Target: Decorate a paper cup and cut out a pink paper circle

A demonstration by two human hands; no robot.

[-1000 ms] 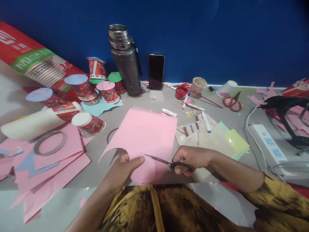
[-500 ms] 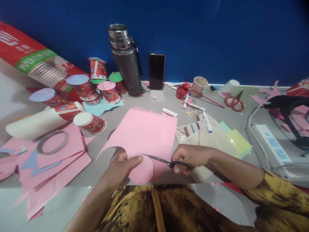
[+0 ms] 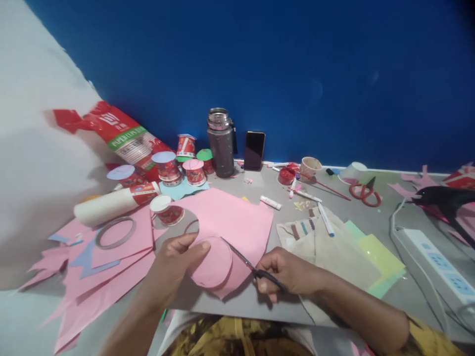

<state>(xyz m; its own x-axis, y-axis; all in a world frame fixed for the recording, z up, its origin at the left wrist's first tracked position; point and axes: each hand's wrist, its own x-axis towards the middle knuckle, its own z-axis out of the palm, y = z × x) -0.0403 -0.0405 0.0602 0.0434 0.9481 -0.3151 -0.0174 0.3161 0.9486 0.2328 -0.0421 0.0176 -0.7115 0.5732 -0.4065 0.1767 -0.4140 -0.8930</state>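
My left hand pinches the edge of a sheet of pink paper, thumb on top and fingers partly hidden. A round outline marks a pink disc in the part near my body, partly cut free along its edge. My right hand grips the black handles of a pair of scissors. Their blades lie against the paper along the top right of the round, pointing up and left. Whether the blades are fully closed is hard to make out.
At left lie pink paper scraps, a tape roll and decorated paper cups. A flask and a phone stand by the blue wall. Markers, red-handled scissors and a power strip are at right.
The view has tilted up and turned slightly left. The sheet has turned in my left hand, and the scissors now slant more steeply along the round's upper right edge.
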